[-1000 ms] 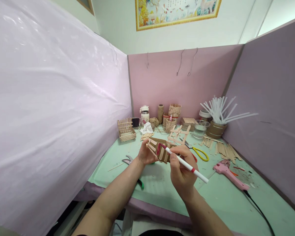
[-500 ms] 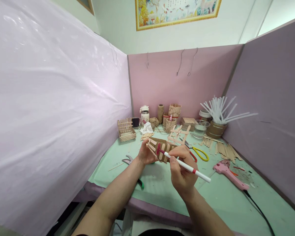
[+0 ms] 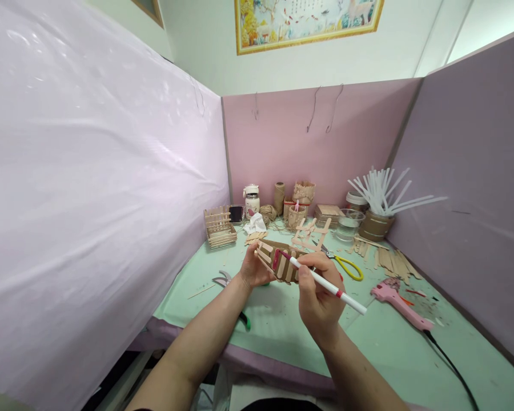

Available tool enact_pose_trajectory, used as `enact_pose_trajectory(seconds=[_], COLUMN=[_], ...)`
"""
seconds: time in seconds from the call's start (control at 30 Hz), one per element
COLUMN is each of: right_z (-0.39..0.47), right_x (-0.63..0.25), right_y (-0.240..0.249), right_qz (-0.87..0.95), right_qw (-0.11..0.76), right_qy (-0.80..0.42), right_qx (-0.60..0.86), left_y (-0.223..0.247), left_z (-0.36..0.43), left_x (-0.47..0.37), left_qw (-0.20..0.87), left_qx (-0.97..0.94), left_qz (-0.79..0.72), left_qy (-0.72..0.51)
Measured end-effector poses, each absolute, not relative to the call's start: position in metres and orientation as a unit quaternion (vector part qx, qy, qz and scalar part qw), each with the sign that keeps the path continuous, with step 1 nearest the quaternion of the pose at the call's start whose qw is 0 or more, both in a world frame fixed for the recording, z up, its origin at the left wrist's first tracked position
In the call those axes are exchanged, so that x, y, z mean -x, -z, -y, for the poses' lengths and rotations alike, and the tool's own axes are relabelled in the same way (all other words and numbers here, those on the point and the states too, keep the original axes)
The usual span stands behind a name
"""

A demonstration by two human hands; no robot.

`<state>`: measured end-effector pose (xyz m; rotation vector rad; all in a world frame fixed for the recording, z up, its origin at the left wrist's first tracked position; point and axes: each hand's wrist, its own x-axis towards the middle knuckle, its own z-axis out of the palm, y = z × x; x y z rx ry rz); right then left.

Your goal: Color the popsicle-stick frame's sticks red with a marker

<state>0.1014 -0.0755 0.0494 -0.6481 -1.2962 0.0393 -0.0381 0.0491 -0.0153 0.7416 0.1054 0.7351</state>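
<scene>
My left hand [image 3: 252, 267] grips the left end of a small brown piece with pale wooden sticks [image 3: 281, 265] across it, held tilted above the table. One stick near its left side is coloured dark red. Pinched in my right hand [image 3: 321, 294] is a white marker [image 3: 325, 283] with a red band. The marker's dark red tip is at the upper part of the piece, just right of the red stick. My right fingers hide the right end of the piece.
Green-handled cutters [image 3: 223, 279] lie left of my left hand. Yellow-handled scissors [image 3: 346, 266] and a pink glue gun [image 3: 400, 302] with a cord lie to the right. Behind are a stick basket [image 3: 221, 234], a water bowl [image 3: 349, 227] and a pot of white sticks [image 3: 374, 225].
The marker tip has moved slightly up and right, off the face of the red stick. My right hand has shifted a little with it, while my left hand stays in place.
</scene>
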Motion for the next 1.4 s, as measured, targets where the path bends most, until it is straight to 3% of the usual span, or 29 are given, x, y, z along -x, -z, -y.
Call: enact_pose_trajectory(seconds=[1.4], right_z=[0.0773], right_x=[-0.1023], right_y=[-0.0556], right_qz=[0.617], right_qw=[0.739], right_qy=[0.006], right_qx=[0.27], left_y=[0.0168], left_z=[-0.0499], left_x=[0.038], left_qw=[0.868], left_qx=[-0.354], left_qz=[-0.05], left_qy=[-0.344])
